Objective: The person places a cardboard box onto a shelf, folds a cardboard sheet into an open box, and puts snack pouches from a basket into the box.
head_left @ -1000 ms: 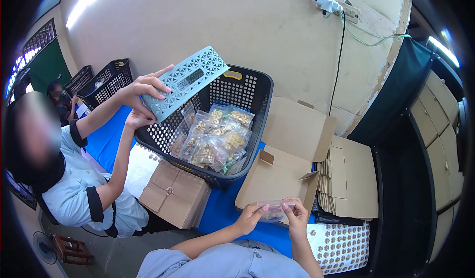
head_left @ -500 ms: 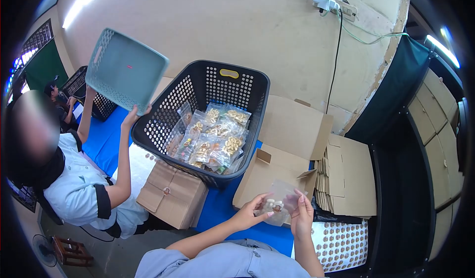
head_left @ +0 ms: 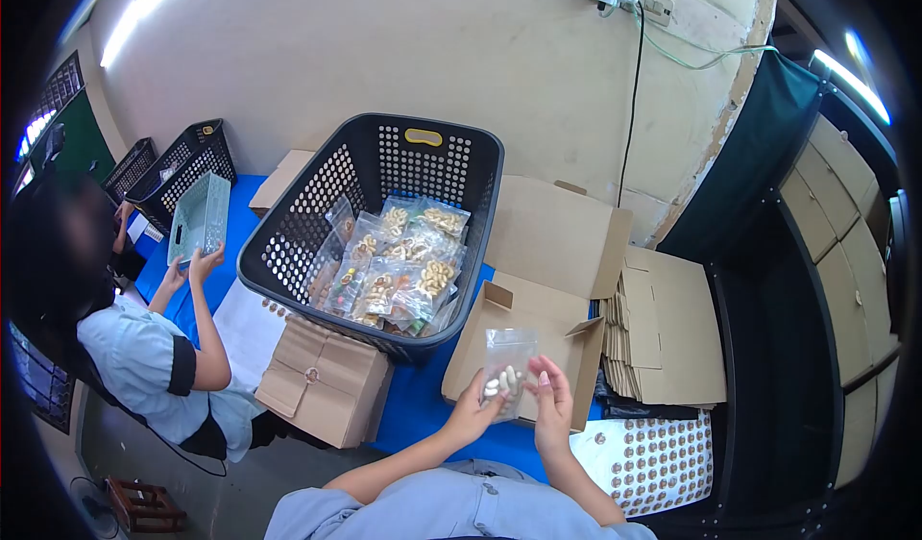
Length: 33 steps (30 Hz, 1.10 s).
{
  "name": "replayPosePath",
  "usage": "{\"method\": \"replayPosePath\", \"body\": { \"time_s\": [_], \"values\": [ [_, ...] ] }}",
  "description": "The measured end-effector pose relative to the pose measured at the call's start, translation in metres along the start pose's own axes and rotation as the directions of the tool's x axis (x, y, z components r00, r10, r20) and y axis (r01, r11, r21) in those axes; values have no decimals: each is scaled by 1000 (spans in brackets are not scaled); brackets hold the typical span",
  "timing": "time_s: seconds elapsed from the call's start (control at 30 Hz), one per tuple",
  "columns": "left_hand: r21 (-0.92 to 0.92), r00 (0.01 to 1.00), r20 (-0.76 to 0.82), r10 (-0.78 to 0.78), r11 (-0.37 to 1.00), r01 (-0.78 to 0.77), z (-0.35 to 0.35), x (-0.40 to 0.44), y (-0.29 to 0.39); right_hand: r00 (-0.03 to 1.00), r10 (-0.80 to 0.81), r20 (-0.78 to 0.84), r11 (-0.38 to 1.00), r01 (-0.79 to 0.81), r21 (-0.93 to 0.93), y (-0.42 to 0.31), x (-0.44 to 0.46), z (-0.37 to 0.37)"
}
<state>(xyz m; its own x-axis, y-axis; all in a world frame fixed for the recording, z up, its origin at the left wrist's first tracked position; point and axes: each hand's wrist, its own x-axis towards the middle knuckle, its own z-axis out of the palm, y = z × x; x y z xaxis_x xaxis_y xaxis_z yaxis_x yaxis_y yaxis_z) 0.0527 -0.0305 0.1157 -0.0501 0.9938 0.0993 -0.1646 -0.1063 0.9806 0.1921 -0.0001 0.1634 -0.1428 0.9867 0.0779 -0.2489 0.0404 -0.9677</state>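
A small clear plastic bag (head_left: 509, 359) with several whitish oblong pieces at its bottom is pinched at its lower left by my left hand (head_left: 469, 413). Just right of the bag is my right hand (head_left: 550, 405), fingers raised and apart, holding nothing that I can see. Below the bag lies an open cardboard box (head_left: 538, 295), its lid tilted back against the wall. To the left stands a large black perforated basket (head_left: 370, 151), with a pile of filled clear bags (head_left: 403, 266) inside.
A co-worker (head_left: 144, 348) at the left holds a pale green tray (head_left: 204, 215). Closed brown boxes (head_left: 322, 377) stand in front of the basket. Flattened cartons (head_left: 667, 324) are stacked at the right, above a sheet of round stickers (head_left: 663, 458). Black shelving (head_left: 768, 348) borders the right side.
My right hand has let go of the bag, which now stands upright in my left hand. The co-worker has lowered the green tray and moved it away. The camera view has shifted slightly.
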Motion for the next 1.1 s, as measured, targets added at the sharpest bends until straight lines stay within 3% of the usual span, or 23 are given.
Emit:
{"method": "replayPosePath", "body": {
  "time_s": [0.03, 0.07, 0.2, 0.27, 0.3, 0.37, 0.4, 0.47, 0.5, 0.57, 0.6, 0.63, 0.7, 0.73, 0.8, 0.83, 0.87, 0.9, 1.1],
  "values": [
    [-77, 996, -22, -90, 993, 88, -3, 1, 1, 996, -86, -35, 986, 81, -145, 2, 2, -2],
    [-141, 989, -75, -124, 984, 113, -2, -1, 7, 995, -53, -79, 985, 39, -165, -4, 2, 0],
    [-119, 991, -47, -126, 986, 120, -11, 2, -5, 999, 46, -7, 988, -47, -149, 22, 4, -9],
    [-123, 985, -58, -162, 980, 154, -7, -1, 2, 970, 221, 100, 975, -218, -38, 26, 3, -14],
    [-124, 985, -61, -159, 981, 151, -9, 0, 0, 970, 220, 103, 975, -217, -39, 27, 4, -14],
    [269, 958, -275, 79, 963, -3, -11, 0, -4, 993, 104, -56, 990, -109, -94, 20, 2, -12],
    [270, 958, -277, 80, 963, -2, -13, 0, -4, 993, 104, -53, 990, -109, -93, 17, 1, -11],
    [187, 1000, -1, 8, 982, -8, -16, 4, 3, 993, 93, -72, 986, -102, -135, 12, -1, -9],
    [187, 1000, -2, 7, 982, -6, -12, 1, 7, 993, 95, -71, 985, -104, -135, 12, -3, -7],
    [25, 996, -23, 88, 996, -87, 5, -3, 23, 995, -64, 79, 970, 80, -228, 11, -5, -1],
    [-86, 996, -57, 68, 994, -73, 6, -2, 10, 994, -66, 90, 971, 85, -223, 8, -5, 3],
    [-79, 995, -70, 74, 994, -80, 3, 0, 11, 985, -163, 49, 918, 170, -358, 3, -5, 8],
    [-124, 981, -142, -134, 985, 116, -2, 0, 13, 932, -361, 11, 739, 293, -607, -3, -6, 15],
    [-158, 986, -131, -100, 984, 79, -2, -1, 12, 934, -357, 24, 741, 299, -602, 1, -5, 16],
    [-167, 985, -127, -113, 982, 91, -2, -5, 13, 963, -256, -90, 868, 188, -459, 13, 0, 11],
    [-176, 986, -111, -128, 978, 107, -2, -7, 14, 964, -255, -73, 869, 195, -454, 13, 1, 3],
    [-96, 990, -87, -115, 990, 107, -5, -8, 7, 1000, -12, 7, 966, 13, -257, 14, 3, -9],
    [-94, 988, -114, -107, 991, 96, -6, -12, 1, 966, 216, 140, 975, -207, -75, 16, 5, -12],
    [-295, 974, -81, -210, 939, 178, -14, -15, -4, 922, 356, 151, 904, -381, 196, 25, 5, -1]
  ]
}}
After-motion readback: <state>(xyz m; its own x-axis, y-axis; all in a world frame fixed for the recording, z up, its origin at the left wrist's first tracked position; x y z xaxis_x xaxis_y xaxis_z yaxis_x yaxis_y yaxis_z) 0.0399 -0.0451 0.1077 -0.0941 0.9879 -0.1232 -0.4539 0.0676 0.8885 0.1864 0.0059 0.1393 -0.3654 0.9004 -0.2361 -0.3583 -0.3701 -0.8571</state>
